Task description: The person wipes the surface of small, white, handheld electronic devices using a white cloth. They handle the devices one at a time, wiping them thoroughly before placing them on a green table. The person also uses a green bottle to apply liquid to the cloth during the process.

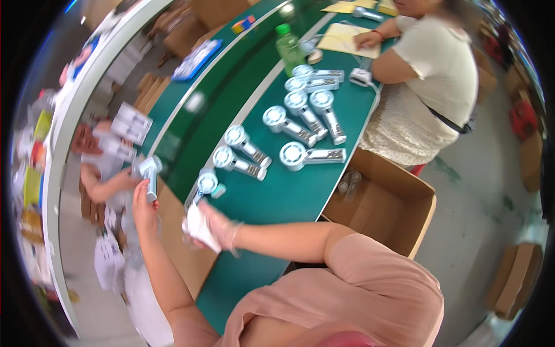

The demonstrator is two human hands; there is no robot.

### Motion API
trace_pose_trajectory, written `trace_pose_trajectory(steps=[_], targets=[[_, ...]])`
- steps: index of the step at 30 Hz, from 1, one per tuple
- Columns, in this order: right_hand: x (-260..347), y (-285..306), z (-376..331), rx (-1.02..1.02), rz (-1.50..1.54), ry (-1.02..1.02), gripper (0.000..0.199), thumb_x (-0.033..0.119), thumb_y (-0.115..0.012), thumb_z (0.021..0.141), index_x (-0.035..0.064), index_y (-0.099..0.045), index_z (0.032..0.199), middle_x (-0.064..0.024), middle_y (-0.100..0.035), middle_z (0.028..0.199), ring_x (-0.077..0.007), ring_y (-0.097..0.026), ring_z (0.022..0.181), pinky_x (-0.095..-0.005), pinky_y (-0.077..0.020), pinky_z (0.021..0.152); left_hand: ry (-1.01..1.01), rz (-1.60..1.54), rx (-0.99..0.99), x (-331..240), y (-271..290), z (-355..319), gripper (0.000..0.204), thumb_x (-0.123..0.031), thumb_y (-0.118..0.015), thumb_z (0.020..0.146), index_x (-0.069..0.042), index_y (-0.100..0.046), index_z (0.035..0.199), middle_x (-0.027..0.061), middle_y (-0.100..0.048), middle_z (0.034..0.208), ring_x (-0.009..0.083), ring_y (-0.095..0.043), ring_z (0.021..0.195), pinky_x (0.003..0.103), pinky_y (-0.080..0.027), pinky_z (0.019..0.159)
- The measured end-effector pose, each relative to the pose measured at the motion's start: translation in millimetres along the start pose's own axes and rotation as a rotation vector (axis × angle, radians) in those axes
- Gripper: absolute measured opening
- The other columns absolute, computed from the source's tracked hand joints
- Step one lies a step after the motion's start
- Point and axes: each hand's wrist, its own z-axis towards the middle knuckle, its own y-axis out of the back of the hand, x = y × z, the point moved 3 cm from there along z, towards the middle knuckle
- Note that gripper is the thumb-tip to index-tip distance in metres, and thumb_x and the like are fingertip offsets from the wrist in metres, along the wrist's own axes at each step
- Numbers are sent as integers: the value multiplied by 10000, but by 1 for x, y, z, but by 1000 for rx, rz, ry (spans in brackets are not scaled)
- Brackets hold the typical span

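Observation:
My left hand (143, 203) reaches out past the left edge of the green table (272, 196) and grips the handle of a small silver handheld fan (150, 171). Another person's hand (118, 180) is right beside that fan; I cannot tell whether it touches it. My right hand (215, 228), in a thin clear glove, is closed on a white cloth (199, 226) over the table's near edge and is blurred. Just beyond it lies another silver fan (207, 184). Several more fans (300, 153) lie in rows further along the table.
An open cardboard box (387, 202) stands on the floor right of the table. A person in a white top (433, 63) sits at the far end with yellow papers (344, 37). A green bottle (287, 46) stands there. White boxes (130, 124) are stacked at the left.

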Motion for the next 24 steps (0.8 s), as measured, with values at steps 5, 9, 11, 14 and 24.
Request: trace_pose_trajectory(steps=[5,9,11,14,24], targets=[[25,-16,-10,-3,169,-50,776,734,-209,902,97,-574,1152,-139,-634,1037,-313,-626,885,-461,-529,763,4,53,-86,33,47,-134,302,-291,-521,974,-92,-597,1189,-5,-595,1002,71,-513,762,228,-432,623],[23,-7,-4,-29,115,-84,764,739,-316,876,84,-555,1188,-178,-601,1207,-372,-586,1120,-528,-475,964,83,43,-91,88,58,-196,298,-254,-523,981,-91,-600,1219,-18,-588,1004,58,-524,746,212,-454,648],[17,-3,-4,107,151,-119,847,713,-427,841,21,-468,1328,-233,-488,1358,-410,-478,1256,-538,-374,1073,186,0,-198,101,47,-215,358,-216,-530,975,-85,-520,1308,14,-583,1052,76,-544,746,224,-470,655],[22,6,-8,-23,46,-3,867,658,-522,817,5,-405,1376,-231,-408,1431,-416,-374,1336,-548,-270,1132,63,65,-242,129,51,-237,501,-136,-600,917,-47,-417,1375,90,-580,1116,135,-607,826,281,-504,703],[58,16,-16,210,-99,95,676,455,-626,796,60,-458,1319,-116,-470,1368,-325,-374,1321,-461,-255,1149,-657,814,-1402,-4,177,-402,505,82,-559,846,-1,-375,1309,132,-479,1226,214,-483,1129,340,-401,968]])
